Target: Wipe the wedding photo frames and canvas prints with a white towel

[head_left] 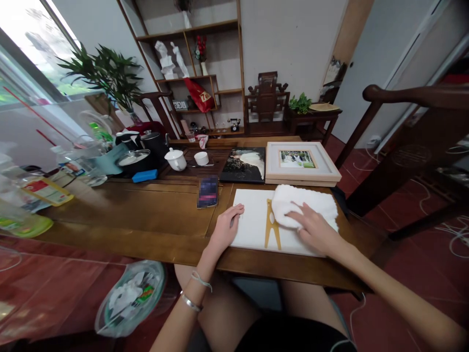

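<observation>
Head view is showing the right hand [314,230] resting on a bunched white cloth [324,203], its fingers reaching over the fabric; I cannot tell whether this grip is pinching it or only pressing. The left hand [225,227] is lying on the left edge of a white board [252,210], its fingers nearly straight and holding nothing that I can see. On the board, a flat golden forked piece [272,228] is lying between the two hands, just beside the cloth.

From here, I am judging that the cloth could be catching the golden piece and dragging it, because the two are lying so close. The board could also be slipping, if the left hand were giving it too little support, as it is lying near the front edge of the desk [164,200].

Farther out, a picture frame [322,159] and a dark photo panel [238,168] are lying behind the board, and a phone [207,190] is lying to the left, its screen too blurred for reading. A small block sign [180,105] on the wall shelf [229,91] is showing "03", with perhaps more beside it. A red bag [200,95] is carrying a "7" and something unclear. The yellow bottle label [46,189] is staying unreadable.
</observation>
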{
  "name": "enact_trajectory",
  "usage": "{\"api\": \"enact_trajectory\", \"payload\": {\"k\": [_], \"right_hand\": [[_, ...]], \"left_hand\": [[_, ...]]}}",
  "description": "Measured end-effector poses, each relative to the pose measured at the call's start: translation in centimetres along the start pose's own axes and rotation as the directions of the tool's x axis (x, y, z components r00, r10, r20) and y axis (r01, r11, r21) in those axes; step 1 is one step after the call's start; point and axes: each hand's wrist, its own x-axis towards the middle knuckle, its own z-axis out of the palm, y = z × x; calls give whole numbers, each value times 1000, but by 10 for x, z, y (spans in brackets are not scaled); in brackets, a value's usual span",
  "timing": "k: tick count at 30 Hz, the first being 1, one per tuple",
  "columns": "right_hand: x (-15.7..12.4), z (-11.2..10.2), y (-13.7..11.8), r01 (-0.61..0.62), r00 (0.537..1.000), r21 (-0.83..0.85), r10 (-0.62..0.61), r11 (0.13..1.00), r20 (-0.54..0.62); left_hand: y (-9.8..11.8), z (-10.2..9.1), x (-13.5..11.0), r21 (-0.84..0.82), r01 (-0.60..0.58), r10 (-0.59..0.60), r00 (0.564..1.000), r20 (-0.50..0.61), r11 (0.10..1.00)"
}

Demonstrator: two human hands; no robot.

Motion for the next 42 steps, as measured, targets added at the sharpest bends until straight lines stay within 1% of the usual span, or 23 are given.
{"api": "enact_trajectory", "payload": {"k": [3,5,6,8,9,12,14,17,19,21,23,24,26,28,30,31,33,35,37,38,40,42], "right_hand": [[-46,-10,-22,34,995,10,-35,999,98],[-64,-23,-30,23,980,47,-32,999,198],[-67,-30,-29,4,971,60,-18,998,240],[-60,-39,-20,-38,961,63,19,997,276],[-51,-40,-13,-51,963,54,35,997,266],[-11,-33,8,-40,983,2,39,999,181],[17,-24,13,-10,991,-34,15,999,136],[49,-12,7,19,996,-68,-12,998,93],[65,-5,-5,34,997,-86,-28,996,77],[74,2,-19,66,996,-106,-59,992,68],[75,9,-34,115,991,-119,-107,986,76],[70,13,-42,150,986,-120,-140,981,89],[52,18,-57,234,968,-107,-222,966,117],[26,18,-67,316,943,-68,-306,946,130],[1,13,-67,353,928,-2,-350,936,131],[-9,9,-62,343,929,42,-345,939,132],[-19,0,-44,271,949,123,-286,955,131],[-15,-7,-20,159,977,153,-178,975,120],[-1,-10,1,60,993,113,-71,992,98],[9,-10,7,28,996,83,-36,996,85],[31,-8,7,17,998,35,-19,999,65],[51,-2,-7,48,997,10,-48,999,52]], "left_hand": [[0,0,0,5,-3,3,1000,2,1000],[0,0,0,6,-5,5,1000,5,1000],[0,0,0,7,-5,5,1000,6,1000],[0,0,0,7,-6,6,1000,10,1000],[0,0,0,6,-6,6,1000,14,1000],[0,-1,0,0,-6,6,1000,24,1000],[0,-2,0,-4,-5,5,1000,27,1000],[0,-2,0,-5,-2,2,999,33,1000],[1,-2,1,-2,0,0,999,37,1000],[2,-3,1,1,-1,1,999,39,1000],[4,-4,2,5,-2,2,999,41,1000],[5,-5,2,7,-2,1,999,45,1000],[6,-6,3,15,-2,1,998,56,1000],[7,-6,3,20,-4,3,998,62,1000],[6,-6,3,14,-4,3,998,57,1000],[5,-6,2,10,-1,0,999,55,1000],[3,-5,2,3,7,-7,999,49,1000],[2,-4,1,2,10,-10,999,45,1000],[1,-3,1,0,6,-6,999,40,1000],[1,-3,1,-2,5,-4,999,37,1000],[2,-3,1,-5,3,-3,1000,30,1000],[3,-4,1,-7,4,-4,1000,24,1000]]}}
